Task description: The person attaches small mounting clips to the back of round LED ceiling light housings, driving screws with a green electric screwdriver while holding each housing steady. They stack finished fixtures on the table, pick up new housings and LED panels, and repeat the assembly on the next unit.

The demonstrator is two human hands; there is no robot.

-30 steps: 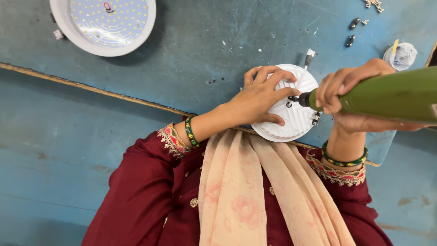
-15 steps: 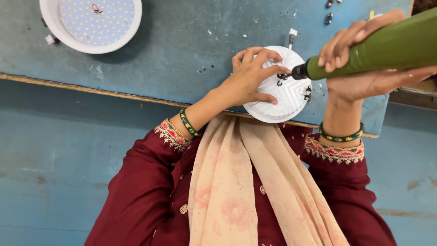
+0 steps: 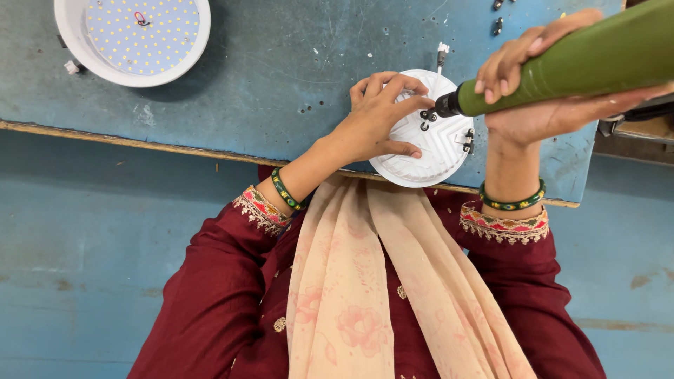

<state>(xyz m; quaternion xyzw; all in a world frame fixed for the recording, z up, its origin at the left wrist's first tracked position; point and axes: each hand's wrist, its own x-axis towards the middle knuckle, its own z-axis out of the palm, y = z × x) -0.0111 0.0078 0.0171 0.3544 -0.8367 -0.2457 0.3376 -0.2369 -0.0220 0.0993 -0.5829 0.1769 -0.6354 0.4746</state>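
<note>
1. While the camera looks straight down, most of the top half of the frame is a worn blue worktable (image 3: pixel 281 77), scratched and speckled, with a bare wooden edge running across the middle. Below that edge is a blue painted floor, scuffed in spots.
2. Upper left of the frame sits a round white lamp housing (image 3: pixel 132 41), open side up like a shallow dish. Inside it is a pale disc dotted with small yellow LED chips, plus a little red and black wire loop near the top.
3. Centre right, at the table's near edge, lies a white round lamp back (image 3: pixel 428 140), ribbed side up, with a short white wire sticking out at its top.
4. Left hand (image 3: pixel 382 119) rests on that lamp back, fingers spread narrow and pinching near the tool tip.
5. Right hand (image 3: pixel 540 91) is wrapped around a fat green electric screwdriver (image 3: pixel 583 52), its black tip touching the lamp back.
6. A few small dark screws (image 3: pixel 497 27) lie at the top edge.
</note>
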